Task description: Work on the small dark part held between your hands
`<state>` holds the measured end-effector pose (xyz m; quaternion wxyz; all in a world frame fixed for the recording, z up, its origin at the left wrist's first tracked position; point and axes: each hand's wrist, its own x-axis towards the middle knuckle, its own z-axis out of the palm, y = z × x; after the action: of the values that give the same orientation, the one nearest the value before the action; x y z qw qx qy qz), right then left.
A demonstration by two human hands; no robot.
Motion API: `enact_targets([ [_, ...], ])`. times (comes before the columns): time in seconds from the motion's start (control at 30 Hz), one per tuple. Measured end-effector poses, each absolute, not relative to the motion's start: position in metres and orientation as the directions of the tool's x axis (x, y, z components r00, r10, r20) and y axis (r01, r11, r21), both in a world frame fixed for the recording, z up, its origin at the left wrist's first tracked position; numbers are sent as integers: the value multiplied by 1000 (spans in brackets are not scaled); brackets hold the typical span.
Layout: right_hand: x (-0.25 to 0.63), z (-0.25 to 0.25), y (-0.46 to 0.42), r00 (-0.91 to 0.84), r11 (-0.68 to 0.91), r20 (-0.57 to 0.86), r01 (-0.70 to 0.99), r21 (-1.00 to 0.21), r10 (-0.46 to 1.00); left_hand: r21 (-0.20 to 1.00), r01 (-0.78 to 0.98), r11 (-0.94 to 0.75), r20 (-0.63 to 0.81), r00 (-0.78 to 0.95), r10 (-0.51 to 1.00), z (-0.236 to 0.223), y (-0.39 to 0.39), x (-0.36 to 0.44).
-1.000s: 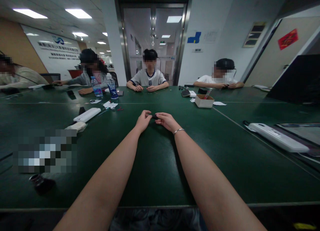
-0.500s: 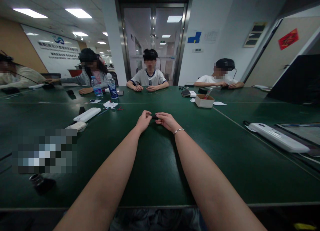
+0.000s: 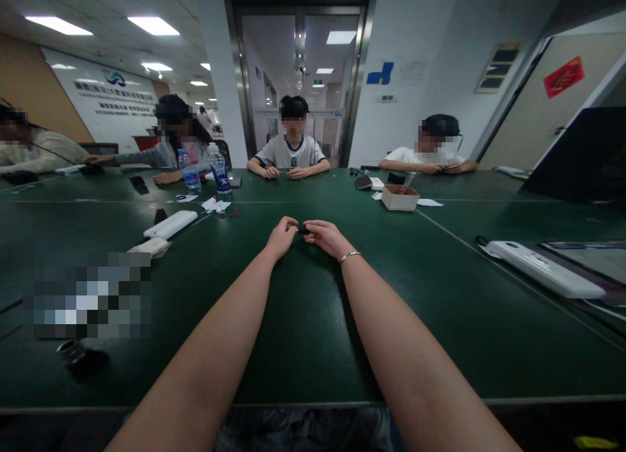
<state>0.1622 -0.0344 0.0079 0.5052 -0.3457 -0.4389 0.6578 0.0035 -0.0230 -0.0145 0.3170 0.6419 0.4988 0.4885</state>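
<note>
Both my arms reach forward over the green table. Between my hands is a small black object, too small and too covered by fingers to name its kind. My right hand, below a silver bracelet, pinches it from the right with thumb and fingers. My left hand closes its fingertips on the object's left end. Most of the object's shape is hidden by the fingertips.
White power strips lie left and right. A small box, paper scraps and two bottles stand farther back. A dark jar-like object is at near left. Several people sit across the table.
My hands stay in nearly the same place, with only slight finger movement around the black object. At the far left, a co-worker's outstretched hand has shifted left.
</note>
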Motion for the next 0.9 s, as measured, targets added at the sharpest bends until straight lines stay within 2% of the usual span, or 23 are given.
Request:
enact_targets([
  [0.13, 162, 8, -34, -248, -104, -11, -365, -925, 969, 902, 308, -302, 306, 36, 951, -16, -22, 4],
  [0.3, 163, 7, -33, -243, -98, -6, -366, -925, 970, 873, 333, -356, 369, 28, 929, -17, -22, 3],
  [0.73, 163, 7, -33, -244, -96, -4, -367, -925, 970, 915, 247, -320, 307, 89, 947, -11, -28, 6],
  [0.9, 162, 8, -34, -241, -107, -13, -382, -918, 970, 903, 229, -364, 348, 108, 931, -13, -28, 5],
])
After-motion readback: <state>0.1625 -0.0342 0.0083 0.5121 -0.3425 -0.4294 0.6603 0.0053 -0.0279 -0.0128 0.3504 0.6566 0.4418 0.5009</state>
